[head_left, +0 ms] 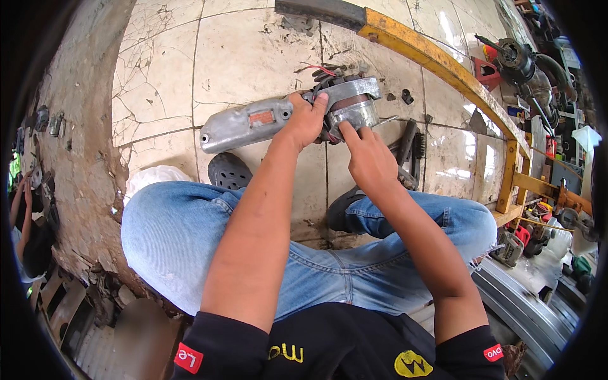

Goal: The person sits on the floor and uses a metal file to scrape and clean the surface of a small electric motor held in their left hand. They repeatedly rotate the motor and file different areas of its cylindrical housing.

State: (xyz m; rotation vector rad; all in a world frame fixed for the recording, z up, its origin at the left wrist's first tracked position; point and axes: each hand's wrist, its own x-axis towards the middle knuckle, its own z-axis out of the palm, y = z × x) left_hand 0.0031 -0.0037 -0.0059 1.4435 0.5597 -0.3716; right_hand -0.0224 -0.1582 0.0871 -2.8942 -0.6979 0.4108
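A grey metal power tool body [244, 125] with a small red label on its long housing is held just above the tiled floor. Its right end carries a round motor section [353, 111] with a brown-red band around it. My left hand [307, 119] is closed around the neck between housing and motor, thumb on top. Against the motor's near lower side are the fingers of my right hand [373, 155], index finger pressed to the metal and the others curled; its thumb is hidden. Loose wires [320, 69], one of them red, stick out behind the motor.
A dark brush [415, 149] lies right of my right hand, near small dark bits [406, 96]. A yellow steel frame [437, 63] arches across the far right. Machine parts [519, 63] and containers [521, 234] crowd the right side. Another person's arms [22, 209] show at the left edge.
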